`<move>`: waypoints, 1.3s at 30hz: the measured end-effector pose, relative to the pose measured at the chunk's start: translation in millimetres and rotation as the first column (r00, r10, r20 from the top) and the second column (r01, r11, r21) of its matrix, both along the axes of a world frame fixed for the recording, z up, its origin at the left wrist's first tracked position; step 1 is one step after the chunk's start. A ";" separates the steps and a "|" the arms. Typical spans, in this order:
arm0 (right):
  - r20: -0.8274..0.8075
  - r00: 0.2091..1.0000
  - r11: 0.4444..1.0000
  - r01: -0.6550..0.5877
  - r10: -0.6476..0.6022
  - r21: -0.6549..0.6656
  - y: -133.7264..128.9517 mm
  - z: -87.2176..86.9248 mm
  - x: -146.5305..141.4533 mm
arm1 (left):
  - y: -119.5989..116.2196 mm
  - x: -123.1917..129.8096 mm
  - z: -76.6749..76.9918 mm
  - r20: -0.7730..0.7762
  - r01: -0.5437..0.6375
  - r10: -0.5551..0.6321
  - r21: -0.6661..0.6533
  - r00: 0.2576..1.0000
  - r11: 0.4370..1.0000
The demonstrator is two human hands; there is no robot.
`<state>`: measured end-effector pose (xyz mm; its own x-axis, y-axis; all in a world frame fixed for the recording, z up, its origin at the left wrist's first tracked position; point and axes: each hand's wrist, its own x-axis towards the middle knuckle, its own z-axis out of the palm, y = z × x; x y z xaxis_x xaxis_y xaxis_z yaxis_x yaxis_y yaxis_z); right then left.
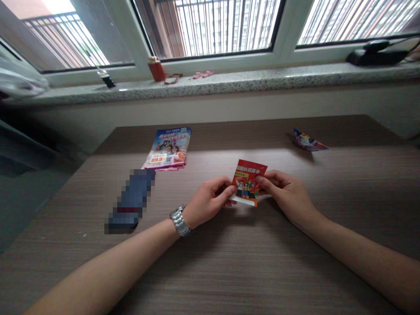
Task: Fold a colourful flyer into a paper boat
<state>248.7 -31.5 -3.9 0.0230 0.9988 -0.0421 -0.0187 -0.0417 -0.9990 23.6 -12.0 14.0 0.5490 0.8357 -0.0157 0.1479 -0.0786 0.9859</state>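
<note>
Between my two hands is a small folded red leaflet [246, 181], printed with white characters and cartoon people, with a white strip along its lower edge. My left hand [208, 199], with a silver watch [180, 221] at the wrist, pinches the leaflet's left edge between thumb and fingers. On the opposite edge, my right hand [285, 192] grips it with the thumb on top and the fingers behind. The leaflet is held just above the wooden table [210, 271]. Its back side is hidden.
A stack of colourful leaflets [169, 148] lies at the back left, with a blurred-out dark blue object [133, 199] nearer. A folded paper shape [308, 141] rests at the back right. On the granite sill [249, 79] stand a red container [156, 70] and a black device [377, 54].
</note>
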 end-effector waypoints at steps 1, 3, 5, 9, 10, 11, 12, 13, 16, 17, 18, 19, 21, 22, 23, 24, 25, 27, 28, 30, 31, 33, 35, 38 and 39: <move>-0.006 1.000 1.000 0.001 -0.001 0.002 0.1 -0.2 -0.1 | 0.0 0.1 -0.7 0.005 0.003 -0.003 -0.003 1.000 1.000; -0.020 1.000 1.000 0.006 -0.006 0.005 0.0 0.1 -0.6 | 0.3 0.2 -2.3 0.008 0.003 -0.002 -0.009 1.000 1.000; -0.034 0.999 1.000 0.013 -0.013 0.005 -0.2 0.9 -1.0 | 0.8 0.2 -3.5 0.000 -0.006 0.006 -0.019 1.000 1.000; -0.046 0.998 0.999 0.035 -0.035 0.001 -0.9 1.1 -0.7 | 1.9 0.0 -4.6 -0.055 -0.008 0.008 -0.004 0.998 1.000; -0.042 0.998 0.999 0.040 -0.039 0.004 -1.0 0.5 -0.3 | 2.1 -0.2 -4.6 -0.073 -0.004 0.004 0.006 0.997 1.000; -0.036 0.998 0.999 0.042 -0.042 0.009 -0.9 -0.2 0.2 | 2.3 -0.4 -4.4 -0.088 -0.001 0.002 0.017 0.996 1.000; -0.029 0.999 0.999 0.045 -0.045 0.015 -0.8 -0.9 0.6 | 2.4 -0.5 -4.1 -0.099 0.002 0.000 0.025 0.995 1.000; -0.021 0.999 0.999 0.047 -0.047 0.018 -0.6 -1.5 1.0 | 2.4 -0.6 -3.7 -0.105 0.006 -0.003 0.031 0.994 1.000; -0.014 0.999 0.999 0.052 -0.052 0.012 0.1 -1.7 1.4 | 2.5 -1.1 -2.8 -0.092 0.016 -0.014 0.022 0.996 1.000; -0.019 0.999 0.999 0.050 -0.049 0.007 0.3 -1.4 1.3 | 2.7 -1.3 -2.8 -0.082 0.017 -0.016 0.012 0.996 1.000; -0.026 0.999 0.999 0.047 -0.047 0.003 0.5 -0.9 1.1 | 3.0 -1.5 -3.0 -0.075 0.019 -0.019 0.001 0.997 1.000; -0.034 0.998 0.999 0.045 -0.045 0.002 0.7 -0.5 0.8 | 3.3 -1.8 -3.4 -0.071 0.020 -0.020 -0.009 0.997 1.000; -0.043 0.998 0.999 0.043 -0.043 0.001 0.8 -0.1 0.3 | 4.1 -2.3 -4.4 -0.069 0.021 -0.022 -0.023 0.997 1.000; -0.044 0.998 0.999 0.043 -0.043 -0.001 0.7 -0.1 0.1 | 4.4 -2.4 -5.0 -0.069 0.023 -0.025 -0.028 0.997 0.999; -0.044 0.998 0.999 0.043 -0.043 -0.003 0.6 -0.2 -0.1 | 4.5 -2.4 -5.4 -0.069 0.023 -0.025 -0.033 0.997 0.999; -0.045 0.998 0.999 0.041 -0.041 -0.006 0.5 -0.5 -0.1 | 4.2 -2.3 -5.7 -0.072 0.021 -0.024 -0.034 0.997 0.999; -0.047 0.998 0.999 0.038 -0.038 -0.008 0.4 -0.7 0.0 | 3.7 -2.1 -5.9 -0.077 0.019 -0.021 -0.030 0.997 0.999; -0.046 0.998 0.999 0.034 -0.034 -0.006 0.5 -0.9 1.0 | 1.8 -1.7 -6.1 -0.102 0.012 -0.011 0.008 0.995 1.000; -0.038 0.999 0.999 0.035 -0.035 -0.004 0.8 -0.7 2.0 | 0.7 -1.7 -6.2 -0.121 0.007 -0.002 0.045 0.993 0.999; 0.002 0.999 0.999 0.040 -0.040 -0.001 2.0 0.3 5.2 | -0.9 -2.6 -6.3 -0.163 -0.011 0.038 0.165 0.986 0.986; 0.032 0.998 0.999 0.046 -0.046 0.000 3.0 1.0 7.4 | -1.0 -3.4 -6.3 -0.177 -0.028 0.074 0.247 0.981 0.969; 0.097 0.994 0.999 0.049 -0.049 -0.001 5.7 2.5 12.5 | 0.2 -6.0 -6.0 -0.187 -0.069 0.166 0.437 0.968 0.897; 0.147 0.988 0.999 0.040 -0.037 -0.019 8.9 3.5 17.9 | 2.8 -9.2 -5.2 -0.187 -0.066 0.231 0.624 0.955 0.779; 0.223 0.975 0.999 0.003 0.004 -0.033 13.4 3.6 24.7 | 6.5 -13.5 -3.6 -0.274 0.122 0.172 0.794 0.946 0.596; 0.254 0.967 1.000 -0.011 0.017 -0.026 14.5 3.5 26.4 | 7.2 -14.4 -3.4 -0.330 0.212 0.124 0.808 0.936 0.550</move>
